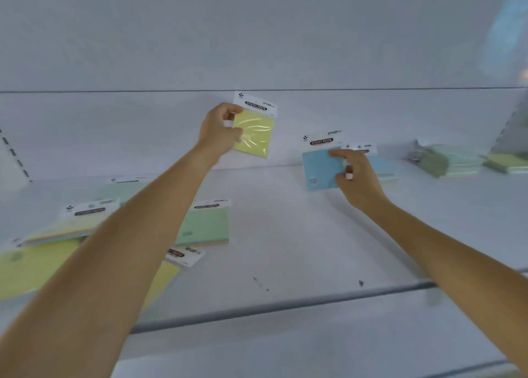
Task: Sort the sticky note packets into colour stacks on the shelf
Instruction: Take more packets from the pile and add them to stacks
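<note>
Here your left hand [218, 129] pinches a yellow packet [253, 133] by its left edge, thumb and fingers closed on it, holding it up in front of the back wall above the white shelf [285, 229]. Its white header card reads "STICKY NOTE" in white letters on a black bar; the smaller print under that is too blurred to read. Your right hand [355, 177] grips a blue packet [321, 167], fingers curled over its right edge, and the same "STICKY NOTE" bar shows on its header. Just behind that hand lies a blue stack [384, 167] on the shelf. Further right sit a pale green stack [445, 162] and, at the frame edge, a yellow-topped stack [507, 162], both soft in focus. On the left, partly hidden under your left forearm, lies a loose spread: a green packet [205, 225], a large yellow packet [31, 266], and others overlapping, their labels smeared.
</note>
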Tool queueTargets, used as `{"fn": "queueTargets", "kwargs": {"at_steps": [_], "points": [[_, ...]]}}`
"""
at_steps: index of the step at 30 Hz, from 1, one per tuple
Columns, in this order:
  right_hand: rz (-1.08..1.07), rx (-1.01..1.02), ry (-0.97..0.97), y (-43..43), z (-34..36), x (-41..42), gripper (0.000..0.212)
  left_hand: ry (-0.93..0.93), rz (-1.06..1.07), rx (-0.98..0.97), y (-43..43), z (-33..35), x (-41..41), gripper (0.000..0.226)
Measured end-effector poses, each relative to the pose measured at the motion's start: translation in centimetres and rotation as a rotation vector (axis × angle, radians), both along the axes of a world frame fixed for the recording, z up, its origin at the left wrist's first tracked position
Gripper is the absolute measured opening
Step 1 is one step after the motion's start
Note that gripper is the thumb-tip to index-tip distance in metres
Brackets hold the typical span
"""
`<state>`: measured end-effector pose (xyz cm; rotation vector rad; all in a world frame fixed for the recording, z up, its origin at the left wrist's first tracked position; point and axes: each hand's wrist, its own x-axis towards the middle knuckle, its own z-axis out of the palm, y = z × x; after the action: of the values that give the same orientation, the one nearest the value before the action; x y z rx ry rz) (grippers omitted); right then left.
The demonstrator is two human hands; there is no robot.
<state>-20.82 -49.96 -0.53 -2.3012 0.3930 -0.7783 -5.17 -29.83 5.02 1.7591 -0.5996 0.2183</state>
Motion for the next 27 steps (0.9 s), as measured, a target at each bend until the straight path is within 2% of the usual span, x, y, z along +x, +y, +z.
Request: {"fn": "queueTargets", "kwargs": {"at_steps": [7,11,17,23,27], "points": [[0.077,-0.019,-0.013,-11.1,-0.4,-6.3,0.046,0.020,-0.024,-0.013,-13.6,-0.8,-5.9,0.043],[0.089,0.089,-0.018,-15.6,-0.8,-8.3,0.047,0.078,0.012,-0.050,-18.1,-1.9,-8.1,0.043],[0.137,0.177,-0.012,-19.5,-0.2,-6.9,0.050,0.164,0.156,-0.190,-19.8,-3.6,-8.4,0.044],[0.131,0.375,0.030,-18.9,1.2,-1.9,0.051,0.261,0.219,-0.308,-19.3,-5.4,-7.9,0.047],[0.102,0.215,0.157,-18.0,1.5,1.0,0.049,0.309,0.218,-0.351,-18.8,-5.3,-7.3,0.048]]}}
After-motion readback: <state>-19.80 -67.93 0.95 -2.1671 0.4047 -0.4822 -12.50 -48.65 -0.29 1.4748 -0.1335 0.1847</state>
